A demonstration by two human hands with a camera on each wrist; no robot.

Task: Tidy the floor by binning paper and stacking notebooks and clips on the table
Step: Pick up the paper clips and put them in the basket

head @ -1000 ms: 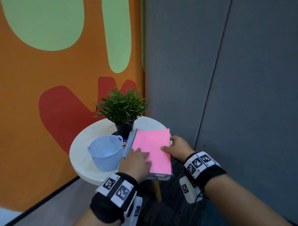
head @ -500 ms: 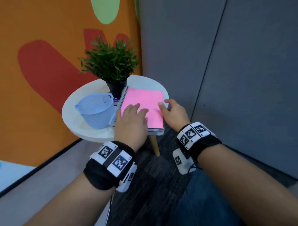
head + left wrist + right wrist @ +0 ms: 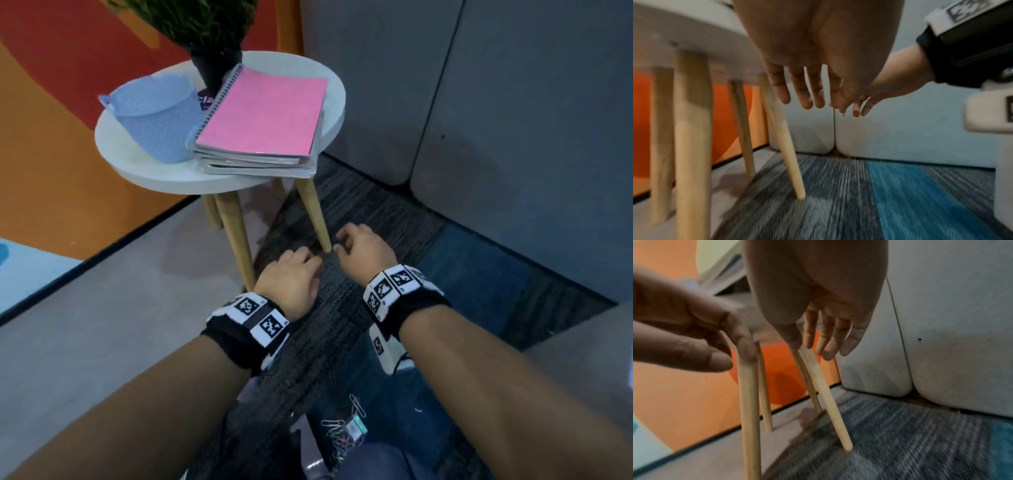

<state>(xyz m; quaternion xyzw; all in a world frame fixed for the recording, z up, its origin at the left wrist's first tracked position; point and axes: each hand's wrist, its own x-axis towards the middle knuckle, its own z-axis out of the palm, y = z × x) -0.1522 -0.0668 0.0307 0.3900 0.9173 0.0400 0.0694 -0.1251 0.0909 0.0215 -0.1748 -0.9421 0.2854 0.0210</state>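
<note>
An orange wall [image 3: 68, 164] with red shapes fills the upper left of the frame, grey padded panels [image 3: 479, 85] the upper right, pale grey floor [image 3: 102, 308] lower left, striped grey-and-blue carpet [image 3: 462, 267] centre right.

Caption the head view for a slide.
Both empty hands, left and right, hang below the table; notebooks stacked, clips on floor.

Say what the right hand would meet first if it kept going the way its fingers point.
Probably the table leg: in the right wrist view the right hand hangs empty, fingers aimed down and forward along it. Beyond that lies the carpet. Depth is unclear, so it might pass beside the leg.
</note>
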